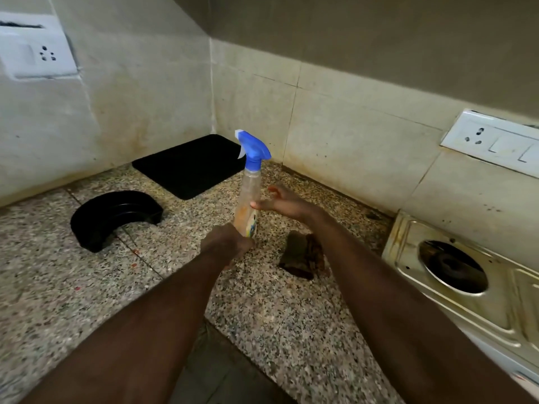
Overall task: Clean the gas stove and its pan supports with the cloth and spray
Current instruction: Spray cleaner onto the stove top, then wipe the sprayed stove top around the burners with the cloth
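One upright spray bottle point(248, 196): left hand point(227, 243) grips its base; right hand point(281, 201), fingers spread loose, beside its middle.

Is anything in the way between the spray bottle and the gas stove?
Only the person's own right hand and forearm, open beside the spray bottle on the side toward the gas stove. The cloth lies flat on the countertop between them, probably low enough to clear. The left hand holds the bottle.
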